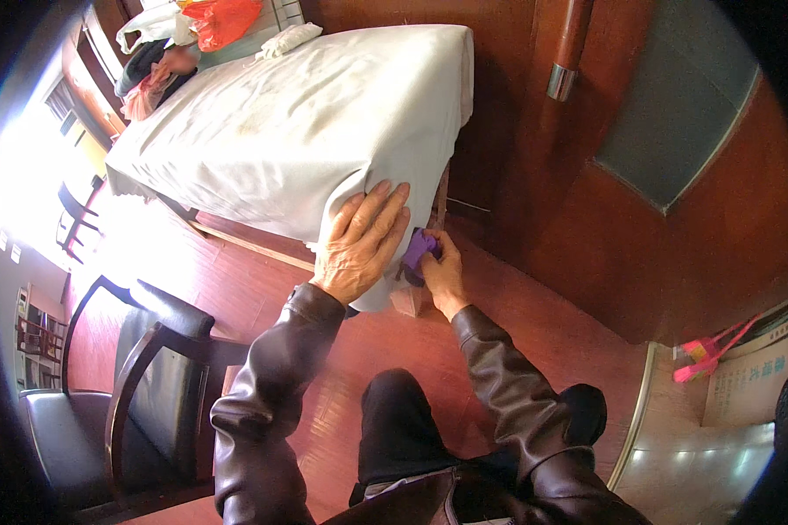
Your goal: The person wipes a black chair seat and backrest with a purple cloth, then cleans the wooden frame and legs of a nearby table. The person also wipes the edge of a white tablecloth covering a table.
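A white cloth [289,125] covers the low wooden table in front of me and hangs over its near corner. My left hand [364,243] lies flat on the hanging cloth at that corner, palm down, fingers slightly apart. Lower and to the right, my right hand [443,269] grips a crumpled purple cloth [421,247] beside the cloth's edge. Something dark shows just under the purple cloth; what it is cannot be made out. The foot of a wooden table leg [408,302] shows below, partly hidden by the white cloth.
A black-seated armchair [164,380] stands at my left. Red [223,23] and white plastic bags [154,26] lie at the table's far end, near a white bundle [291,41]. Brown wood panelling [519,216] rises at right. A cardboard box [752,380] bearing writing sits beyond a floor strip [634,417].
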Demonstrator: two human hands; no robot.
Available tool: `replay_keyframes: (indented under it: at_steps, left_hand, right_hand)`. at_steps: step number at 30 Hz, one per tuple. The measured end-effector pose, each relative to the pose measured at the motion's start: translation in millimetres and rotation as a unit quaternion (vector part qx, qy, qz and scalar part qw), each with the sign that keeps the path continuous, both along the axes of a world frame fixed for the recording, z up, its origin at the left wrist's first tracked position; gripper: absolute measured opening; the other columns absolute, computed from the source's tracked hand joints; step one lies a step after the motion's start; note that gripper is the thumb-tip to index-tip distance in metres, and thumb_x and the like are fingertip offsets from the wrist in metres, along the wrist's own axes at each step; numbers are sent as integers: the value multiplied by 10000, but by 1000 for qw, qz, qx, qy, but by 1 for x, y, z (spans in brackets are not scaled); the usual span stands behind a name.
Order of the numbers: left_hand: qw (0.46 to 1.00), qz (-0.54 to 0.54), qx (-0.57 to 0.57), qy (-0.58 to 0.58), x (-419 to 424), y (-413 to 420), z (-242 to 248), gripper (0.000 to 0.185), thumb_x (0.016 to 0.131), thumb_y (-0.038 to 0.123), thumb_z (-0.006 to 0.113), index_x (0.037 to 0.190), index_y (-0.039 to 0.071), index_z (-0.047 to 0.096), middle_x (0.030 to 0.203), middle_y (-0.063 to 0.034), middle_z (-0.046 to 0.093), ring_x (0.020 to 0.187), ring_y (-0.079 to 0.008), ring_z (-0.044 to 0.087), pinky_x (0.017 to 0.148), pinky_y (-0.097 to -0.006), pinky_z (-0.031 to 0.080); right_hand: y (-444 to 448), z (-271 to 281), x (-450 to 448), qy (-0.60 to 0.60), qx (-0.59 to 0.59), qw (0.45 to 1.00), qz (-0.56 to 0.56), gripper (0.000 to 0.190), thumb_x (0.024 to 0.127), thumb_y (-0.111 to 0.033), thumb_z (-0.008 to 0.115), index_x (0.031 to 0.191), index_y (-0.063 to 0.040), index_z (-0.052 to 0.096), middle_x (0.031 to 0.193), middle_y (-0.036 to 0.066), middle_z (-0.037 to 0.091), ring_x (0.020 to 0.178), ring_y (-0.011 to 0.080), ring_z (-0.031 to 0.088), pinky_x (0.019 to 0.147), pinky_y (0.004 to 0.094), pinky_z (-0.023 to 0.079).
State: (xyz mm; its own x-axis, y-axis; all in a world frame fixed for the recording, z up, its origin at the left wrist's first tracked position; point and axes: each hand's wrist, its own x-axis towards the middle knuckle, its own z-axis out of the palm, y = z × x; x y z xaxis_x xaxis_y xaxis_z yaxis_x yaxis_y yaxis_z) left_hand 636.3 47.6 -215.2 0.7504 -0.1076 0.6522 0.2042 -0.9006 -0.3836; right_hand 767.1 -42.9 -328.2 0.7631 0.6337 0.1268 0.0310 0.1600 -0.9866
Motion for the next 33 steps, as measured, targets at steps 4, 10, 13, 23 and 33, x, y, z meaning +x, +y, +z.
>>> replay_keyframes:
  at_steps: [4,10,13,23,33]
  left_hand:
    - [1000,3,-15,6,-2,-5,-14,337,850,84,620,1180,94,685,1509,-68,491,1419,-291,405,1148,-465,337]
    - [1000,9,-10,3,1,-7,-26,331,846,84,629,1173,91,682,1516,-73,480,1426,-338,390,1141,-496,349]
    - [999,16,-17,21,1,-9,-34,332,851,99,635,1181,89,670,1541,-77,444,1431,-361,376,1138,-519,358]
    - [996,-7,-61,60,-4,-11,-71,309,859,112,632,1157,35,659,1551,-97,420,1432,-425,349,1116,-579,392]
    - [994,4,-49,98,-4,-11,-95,293,872,95,614,1149,8,652,1554,-108,407,1421,-467,341,1107,-583,405]
  right_hand:
    - [-3,18,5,78,60,994,52,398,856,-14,610,1254,-24,608,1199,123,621,1072,219,607,950,339,493]
    - [8,-15,2,-107,40,993,-36,392,871,-34,647,1260,-11,610,1247,191,619,1105,306,627,960,390,500]
    - [1,-52,-8,-38,-38,998,-22,371,888,-12,629,1258,-11,614,1207,169,644,1082,276,635,949,373,506]
    - [0,-60,-11,-92,48,993,-61,337,893,23,600,1228,-9,625,1110,89,675,1008,173,634,897,318,518]
    - [-6,-112,-23,262,-51,964,-11,280,849,33,577,1115,-24,645,976,93,677,873,178,647,778,322,537]
